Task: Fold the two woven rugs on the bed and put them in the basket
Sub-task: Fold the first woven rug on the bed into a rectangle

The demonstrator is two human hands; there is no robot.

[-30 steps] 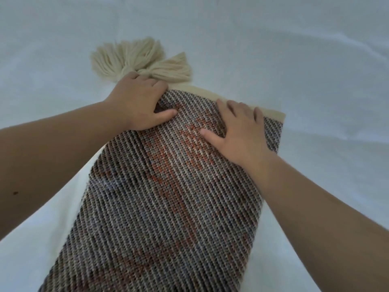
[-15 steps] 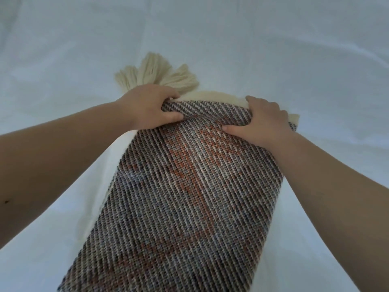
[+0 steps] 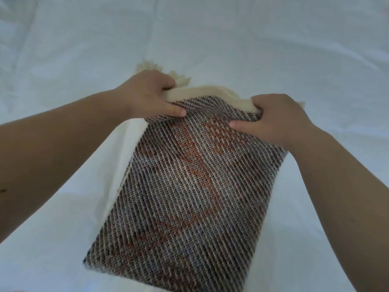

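Head view shows one woven rug (image 3: 189, 186) lying on the bed (image 3: 273, 49), running from 6 o'clock toward 12; no second rug or basket is visible. Left hand (image 3: 151, 95) and right hand (image 3: 275, 119) each pinch its far cream edge (image 3: 202, 93), fingers curled under, thumbs on top. Two tassels (image 3: 181, 79) peek out behind. Likely next: draw that edge toward 6 o'clock, folding evenly.
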